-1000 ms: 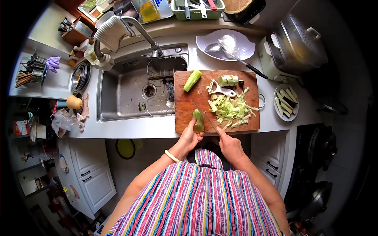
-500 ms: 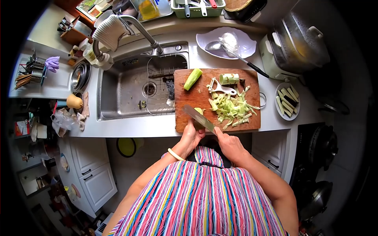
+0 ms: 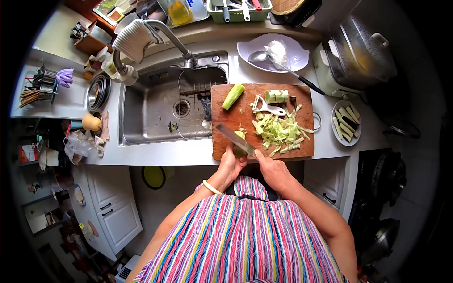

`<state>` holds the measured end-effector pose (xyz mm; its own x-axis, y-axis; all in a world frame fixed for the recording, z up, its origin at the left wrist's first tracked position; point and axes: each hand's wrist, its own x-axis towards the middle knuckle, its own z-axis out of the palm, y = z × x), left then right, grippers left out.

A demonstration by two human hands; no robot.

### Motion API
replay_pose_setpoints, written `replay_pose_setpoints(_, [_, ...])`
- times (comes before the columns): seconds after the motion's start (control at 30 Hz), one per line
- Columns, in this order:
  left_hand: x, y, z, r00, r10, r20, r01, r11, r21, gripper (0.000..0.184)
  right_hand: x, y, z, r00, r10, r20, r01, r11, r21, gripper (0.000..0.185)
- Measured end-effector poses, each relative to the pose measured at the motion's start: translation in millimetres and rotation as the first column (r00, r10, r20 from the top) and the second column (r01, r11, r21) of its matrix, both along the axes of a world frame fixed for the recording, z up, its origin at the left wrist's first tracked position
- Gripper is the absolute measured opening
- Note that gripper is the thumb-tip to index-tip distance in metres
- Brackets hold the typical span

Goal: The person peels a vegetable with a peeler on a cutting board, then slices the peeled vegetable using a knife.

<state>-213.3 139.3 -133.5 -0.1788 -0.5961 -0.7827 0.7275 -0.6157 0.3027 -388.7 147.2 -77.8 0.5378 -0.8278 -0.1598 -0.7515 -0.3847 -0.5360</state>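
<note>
Fingers of R hand closed on steel-blade knife, fwd-left; L hand curled round pale-green veg chunk under blade.

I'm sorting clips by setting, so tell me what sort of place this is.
A kitchen, probably in a home: there's a rectangular silver metal sink beside a brown wooden cutting board bearing shredded pale-green vegetable peelings.

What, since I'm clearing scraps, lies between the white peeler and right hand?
A heap of green peelings on the cutting board, seen in the head view.
</note>
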Motion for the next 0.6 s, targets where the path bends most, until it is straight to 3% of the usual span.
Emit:
replay_pose_setpoints(0.13, [-4, -1, 3, 0.997, -0.044, 0.069, 0.045, 0.999, -0.013, 0.034, -10, 7, 28, 0.996, 0.061, -0.065, -0.058, 0.997, 0.046, 0.048])
replay_pose_setpoints(0.33, [1, -2, 1, 0.999, -0.048, 0.020, 0.049, 0.999, -0.019, 0.034, -3, -6, 7, 0.997, 0.069, -0.047, -0.068, 0.998, 0.014, 0.043])
replay_pose_setpoints(0.6, [6, 0, -2, 0.999, -0.043, -0.015, 0.044, 0.999, 0.016, 0.037, 14, -39, -34, 0.996, 0.035, -0.077, -0.033, 0.999, 0.024, 0.023])
